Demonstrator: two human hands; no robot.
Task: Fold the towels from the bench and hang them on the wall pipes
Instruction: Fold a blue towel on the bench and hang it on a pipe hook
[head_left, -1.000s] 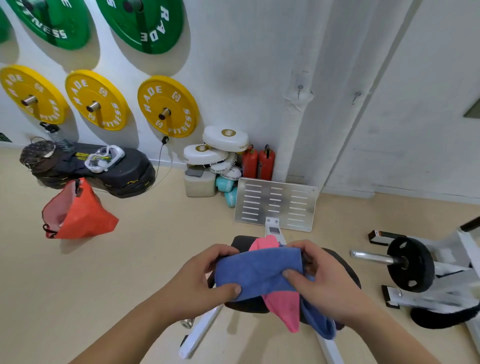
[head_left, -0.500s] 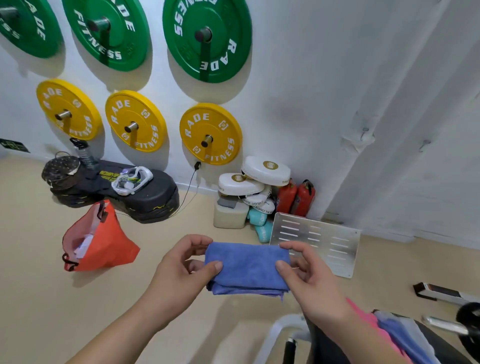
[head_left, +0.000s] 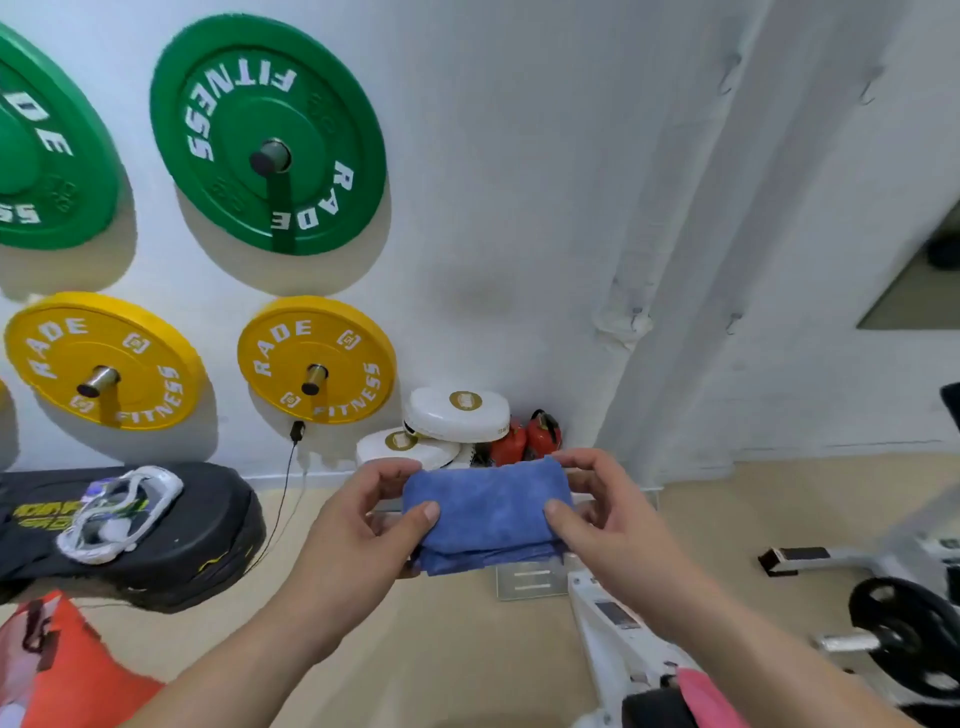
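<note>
A folded blue towel (head_left: 485, 512) is held up in front of me, flat and level, between both hands. My left hand (head_left: 363, 525) pinches its left edge with the thumb on top. My right hand (head_left: 605, 512) pinches its right edge the same way. A corner of a pink towel (head_left: 706, 699) shows at the bottom edge on the dark bench pad (head_left: 652, 709). On the wall, metal pegs (head_left: 314, 378) stick out through yellow and green weight plates (head_left: 270, 137). White pipes (head_left: 670, 218) run up the wall at the right.
A black pad with a white shoe (head_left: 119, 512) lies on the floor at left, an orange bag (head_left: 67, 675) at bottom left. White pads and red extinguishers (head_left: 524, 439) stand by the wall. The white bench frame (head_left: 618, 639) and a loaded barbell stand (head_left: 904, 634) are at right.
My view has swung up and closer to the wall. Both hands lifted the folded blue towel away from the bench, and the pink towel stayed behind on it.
</note>
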